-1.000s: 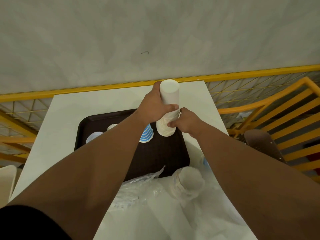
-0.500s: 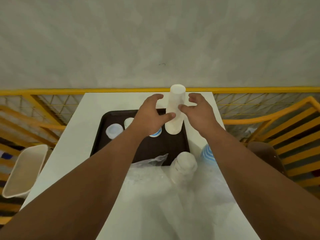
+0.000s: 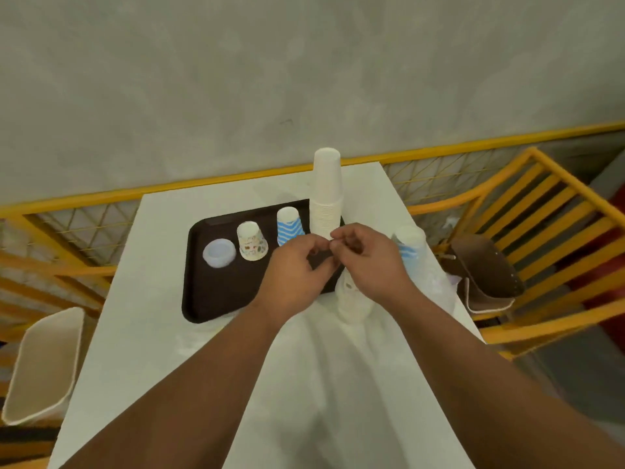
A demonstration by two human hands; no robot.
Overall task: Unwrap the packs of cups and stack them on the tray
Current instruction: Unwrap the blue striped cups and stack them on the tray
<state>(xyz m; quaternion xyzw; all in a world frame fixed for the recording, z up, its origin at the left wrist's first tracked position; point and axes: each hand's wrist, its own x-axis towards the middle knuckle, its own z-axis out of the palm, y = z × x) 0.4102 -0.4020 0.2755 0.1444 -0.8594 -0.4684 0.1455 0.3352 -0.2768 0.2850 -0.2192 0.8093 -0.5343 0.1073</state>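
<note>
Tall white cup stack [image 3: 326, 194] stands inverted on the brown tray [image 3: 216, 292], unheld; left hand [image 3: 297, 269] and right hand [image 3: 367, 262], fingers loosely curled and grasping nothing, hover just beside the tray over a wrapped pack [image 3: 351, 299], probably to open it.

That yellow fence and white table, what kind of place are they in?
Probably a small cafe or canteen seating area, though I can't be sure. A white table holds a brown tray of paper cups, with a yellow railing and a yellow slatted bench beside it.
</note>
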